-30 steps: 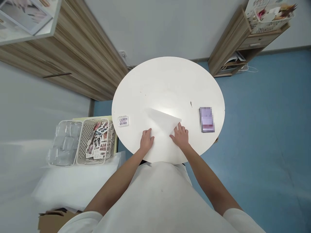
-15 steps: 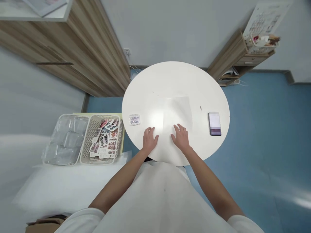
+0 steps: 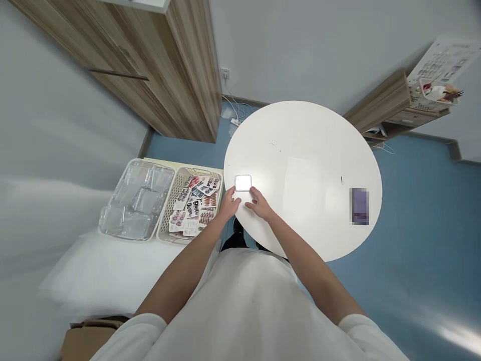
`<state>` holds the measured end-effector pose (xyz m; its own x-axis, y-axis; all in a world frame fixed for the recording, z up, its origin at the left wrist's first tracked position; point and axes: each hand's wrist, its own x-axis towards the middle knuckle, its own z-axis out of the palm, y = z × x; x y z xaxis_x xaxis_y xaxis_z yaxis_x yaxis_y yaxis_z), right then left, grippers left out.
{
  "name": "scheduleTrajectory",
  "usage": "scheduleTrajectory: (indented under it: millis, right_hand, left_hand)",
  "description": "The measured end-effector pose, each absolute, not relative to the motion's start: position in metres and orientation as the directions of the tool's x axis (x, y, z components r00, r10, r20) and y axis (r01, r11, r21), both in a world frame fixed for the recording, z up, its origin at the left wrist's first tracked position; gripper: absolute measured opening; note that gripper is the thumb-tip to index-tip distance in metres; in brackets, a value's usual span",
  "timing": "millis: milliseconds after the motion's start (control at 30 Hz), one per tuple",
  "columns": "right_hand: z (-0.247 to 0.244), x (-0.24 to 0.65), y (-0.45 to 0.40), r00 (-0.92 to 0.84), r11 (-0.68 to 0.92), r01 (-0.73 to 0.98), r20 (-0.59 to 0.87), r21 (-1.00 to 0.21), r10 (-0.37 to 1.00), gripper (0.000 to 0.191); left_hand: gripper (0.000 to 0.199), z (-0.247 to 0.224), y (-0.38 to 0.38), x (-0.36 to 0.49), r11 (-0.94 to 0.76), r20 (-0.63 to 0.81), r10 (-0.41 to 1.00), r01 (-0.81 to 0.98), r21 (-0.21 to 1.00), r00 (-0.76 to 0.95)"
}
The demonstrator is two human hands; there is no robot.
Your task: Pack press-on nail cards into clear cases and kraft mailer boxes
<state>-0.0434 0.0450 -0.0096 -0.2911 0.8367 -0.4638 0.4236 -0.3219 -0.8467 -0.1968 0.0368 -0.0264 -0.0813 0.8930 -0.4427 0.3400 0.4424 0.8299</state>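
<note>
Clear case (image 3: 243,183): is lying near the left edge of the round white table (image 3: 300,123); bright glare is covering its top, so its contents cannot be told.
Left hand (image 3: 228,204): is reaching the case's near left corner with a fingertip, the thumb standing apart from the fingers.
Right hand (image 3: 260,204): is meeting the near right corner with its forefinger, the thumb spreading away toward the left; whether either hand is pressing cannot be told.
Pale sheet (image 3: 300,185): is lying flat on the table, to the right of the case.
Left basket (image 3: 161,208): is standing beyond the table's left side and holding clear plastic packs (image 3: 145,200), crowded together.
Right basket (image 3: 175,199): is sitting just beside it, its perforated wall enclosing a loose heap of printed cards (image 3: 206,202) with rows of coloured nail shapes.
Cabinet basket (image 3: 424,104): is resting on the low wooden cabinet (image 3: 385,100), filled with red, white and brown items too small to identify.
Purple item (image 3: 359,206): is lying near the table's right edge, its details pixelated.
</note>
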Motion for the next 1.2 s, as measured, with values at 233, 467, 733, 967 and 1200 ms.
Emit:
scheduleTrajectory:
  millis: [233, 467, 733, 967, 1200]
  right_hand:
    - [-0.013, -0.015, 0.022, -0.184, -0.309, 0.414, -0.412, -0.856, 0.893, 0.069]
    - [-0.008, 0.073, -0.025, -0.009, -0.236, 0.500, -0.278, -0.833, 0.961, 0.053]
    - [-0.008, 0.166, -0.082, 0.007, -0.182, 0.596, -0.222, -0.782, 0.975, 0.043]
    - [-0.020, 0.189, -0.105, -0.094, -0.129, 0.595, -0.228, -0.793, 0.969, 0.043]
    - [-0.027, 0.186, -0.122, -0.148, -0.091, 0.641, -0.238, -0.763, 0.960, 0.044]
  left_hand:
    - [0.052, -0.030, 0.023, -0.170, 0.310, -0.329, 0.944, 0.323, 0.894, 0.005]
    - [0.046, -0.016, -0.002, -0.097, 0.101, -0.201, 0.955, 0.401, 0.911, 0.217]
    - [0.044, -0.008, -0.051, -0.017, 0.066, -0.251, 0.914, 0.493, 0.867, 0.320]
    - [0.041, -0.011, -0.086, 0.007, 0.092, -0.284, 0.929, 0.593, 0.800, 0.238]
    - [0.039, -0.011, -0.105, 0.012, 0.085, -0.295, 0.933, 0.673, 0.735, 0.204]
